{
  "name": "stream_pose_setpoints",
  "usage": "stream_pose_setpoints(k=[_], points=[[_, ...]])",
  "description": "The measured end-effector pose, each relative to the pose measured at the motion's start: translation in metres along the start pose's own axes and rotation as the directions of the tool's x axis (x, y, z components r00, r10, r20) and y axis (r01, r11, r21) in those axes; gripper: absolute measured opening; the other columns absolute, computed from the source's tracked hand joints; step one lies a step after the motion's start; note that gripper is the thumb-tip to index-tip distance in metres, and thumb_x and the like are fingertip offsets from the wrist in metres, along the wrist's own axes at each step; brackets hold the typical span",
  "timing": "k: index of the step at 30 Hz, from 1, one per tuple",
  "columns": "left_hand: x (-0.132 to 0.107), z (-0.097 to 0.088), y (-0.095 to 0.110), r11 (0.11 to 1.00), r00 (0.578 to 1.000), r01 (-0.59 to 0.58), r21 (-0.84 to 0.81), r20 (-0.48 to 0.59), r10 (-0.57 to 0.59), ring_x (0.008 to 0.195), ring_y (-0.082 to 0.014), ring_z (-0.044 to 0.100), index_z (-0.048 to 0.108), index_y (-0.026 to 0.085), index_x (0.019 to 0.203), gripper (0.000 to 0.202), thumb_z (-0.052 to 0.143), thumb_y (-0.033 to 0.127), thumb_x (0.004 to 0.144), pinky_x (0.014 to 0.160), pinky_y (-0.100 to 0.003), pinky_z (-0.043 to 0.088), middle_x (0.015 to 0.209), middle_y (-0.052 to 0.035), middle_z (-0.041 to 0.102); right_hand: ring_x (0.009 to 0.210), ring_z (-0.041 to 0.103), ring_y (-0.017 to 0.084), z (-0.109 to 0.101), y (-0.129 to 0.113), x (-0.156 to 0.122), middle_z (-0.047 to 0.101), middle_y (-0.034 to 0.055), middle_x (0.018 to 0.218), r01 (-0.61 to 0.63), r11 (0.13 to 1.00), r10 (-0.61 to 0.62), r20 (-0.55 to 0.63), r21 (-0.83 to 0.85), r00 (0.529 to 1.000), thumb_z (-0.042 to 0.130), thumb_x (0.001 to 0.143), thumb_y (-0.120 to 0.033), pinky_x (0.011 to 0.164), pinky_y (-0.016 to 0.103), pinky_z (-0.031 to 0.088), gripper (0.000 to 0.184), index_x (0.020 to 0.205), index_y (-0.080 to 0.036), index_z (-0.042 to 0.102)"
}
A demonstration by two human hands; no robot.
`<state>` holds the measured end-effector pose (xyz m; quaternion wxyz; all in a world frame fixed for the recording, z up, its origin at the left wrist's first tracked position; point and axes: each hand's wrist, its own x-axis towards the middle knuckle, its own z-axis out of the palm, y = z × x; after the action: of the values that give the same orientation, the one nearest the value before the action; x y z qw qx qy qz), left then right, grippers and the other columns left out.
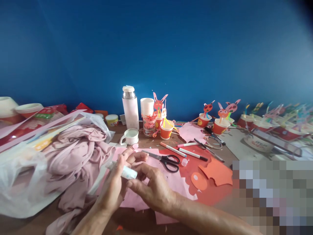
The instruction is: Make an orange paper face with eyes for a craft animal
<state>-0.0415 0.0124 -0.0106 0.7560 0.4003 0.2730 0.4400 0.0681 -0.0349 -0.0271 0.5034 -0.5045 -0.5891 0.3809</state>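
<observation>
Grips tube in left hand, pinches its end with right hand — over pink paper by the front edge of the table, near scissors.

One view only, from a camera worn on the person's head. It looks forward and down across a cluttered brown wooden table to a plain blue wall behind the far edge. The left hand and right hand, with a small white plastic tube, sit close under the lens at the near edge.
</observation>
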Motion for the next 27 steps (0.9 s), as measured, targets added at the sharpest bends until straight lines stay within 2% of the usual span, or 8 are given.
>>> stream_pose_setpoints(k=[5, 7, 11, 14, 16, 21, 24, 27], points=[[-0.0021, -0.0008, -0.003, 0.998, 0.997, 0.003, 0.065, 0.082, -0.008, 0.059, -0.0175, 0.06, 0.042, 0.023, 0.124, 0.068, 0.054, 0.063, 0.071, 0.029, -0.02, 0.041, 0.1, -0.0091, 0.059, 0.044, 0.047, 0.01, 0.0028, 0.0064, 0.0055, 0.05, 0.0006, 0.053, -0.186, 0.939, 0.114, 0.246, 0.291, 0.963, 0.024, 0.078, -0.072, 0.048, 0.024, 0.038, 0.066, 0.06, -0.016, 0.054], [-0.002, -0.0003, -0.0041, 0.998, 0.996, 0.008, 0.069, 0.085, -0.014, 0.05, -0.0145, 0.057, 0.041, 0.022, 0.123, 0.067, 0.052, 0.064, 0.072, 0.025, -0.02, 0.038, 0.097, -0.0092, 0.06, 0.044, 0.047, 0.009, 0.0036, 0.0077, 0.0071, 0.05, -0.0001, 0.053, -0.192, 0.933, 0.124, 0.229, 0.304, 0.966, 0.03, 0.075, -0.073, 0.047, 0.024, 0.039, 0.063, 0.061, -0.016, 0.053], [-0.0003, -0.0008, -0.0029, 1.0, 0.999, -0.003, 0.01, 0.032, 0.002, 0.07, -0.0186, 0.062, 0.045, 0.022, 0.12, 0.062, 0.056, 0.06, 0.072, 0.048, -0.024, 0.052, 0.095, -0.007, 0.061, 0.058, 0.047, 0.011, 0.0037, 0.0055, 0.0044, 0.051, -0.0011, 0.064, -0.112, 0.968, 0.1, 0.067, 0.223, 0.993, 0.056, 0.07, -0.06, 0.056, 0.025, 0.039, 0.043, 0.069, -0.018, 0.051], [0.0006, -0.0029, -0.001, 1.0, 0.999, 0.008, -0.008, 0.033, -0.008, 0.08, -0.0192, 0.061, 0.047, 0.021, 0.119, 0.06, 0.058, 0.057, 0.073, 0.065, -0.027, 0.053, 0.099, -0.0064, 0.061, 0.065, 0.046, 0.011, 0.0027, 0.0023, 0.0018, 0.052, -0.0013, 0.072, -0.016, 0.997, 0.02, -0.052, 0.07, 0.998, 0.065, 0.07, -0.045, 0.062, 0.025, 0.038, 0.029, 0.075, -0.019, 0.052], [0.0004, -0.0041, -0.0006, 1.0, 0.998, 0.0, 0.015, 0.058, 0.0, 0.075, -0.0177, 0.06, 0.046, 0.022, 0.12, 0.06, 0.057, 0.057, 0.073, 0.057, -0.024, 0.052, 0.102, -0.0069, 0.06, 0.063, 0.047, 0.011, 0.0017, 0.0016, 0.0025, 0.052, -0.0015, 0.071, -0.013, 0.998, 0.014, -0.013, 0.062, 1.0, 0.063, 0.071, -0.049, 0.06, 0.024, 0.039, 0.033, 0.077, -0.018, 0.053], [-0.0009, -0.0031, -0.0013, 0.995, 0.993, -0.032, 0.094, 0.118, 0.021, 0.057, -0.0131, 0.055, 0.039, 0.024, 0.125, 0.062, 0.052, 0.06, 0.075, 0.033, -0.019, 0.039, 0.106, -0.0086, 0.057, 0.051, 0.049, 0.009, 0.0002, 0.0054, 0.0092, 0.051, -0.0009, 0.058, -0.072, 0.984, 0.042, 0.177, 0.165, 0.983, 0.029, 0.079, -0.069, 0.054, 0.024, 0.041, 0.059, 0.064, -0.016, 0.051], [-0.0012, -0.0022, -0.0015, 0.993, 0.99, -0.062, 0.105, 0.129, 0.048, 0.063, -0.0163, 0.057, 0.039, 0.022, 0.124, 0.061, 0.049, 0.059, 0.077, 0.037, -0.021, 0.041, 0.103, -0.0096, 0.057, 0.052, 0.048, 0.01, -0.0004, 0.0063, 0.0092, 0.051, -0.0011, 0.058, -0.054, 0.992, 0.035, 0.156, 0.118, 0.987, 0.038, 0.079, -0.066, 0.053, 0.024, 0.04, 0.054, 0.065, -0.017, 0.052], [-0.0008, -0.0032, -0.0028, 0.992, 0.992, -0.089, 0.09, 0.102, 0.08, 0.08, -0.0212, 0.058, 0.042, 0.018, 0.121, 0.058, 0.049, 0.057, 0.078, 0.056, -0.027, 0.049, 0.102, -0.0105, 0.058, 0.062, 0.048, 0.012, -0.0027, 0.0037, 0.0055, 0.054, 0.0004, 0.068, -0.011, 0.999, 0.009, 0.059, 0.037, 0.998, 0.051, 0.078, -0.056, 0.06, 0.026, 0.039, 0.04, 0.071, -0.017, 0.055]])
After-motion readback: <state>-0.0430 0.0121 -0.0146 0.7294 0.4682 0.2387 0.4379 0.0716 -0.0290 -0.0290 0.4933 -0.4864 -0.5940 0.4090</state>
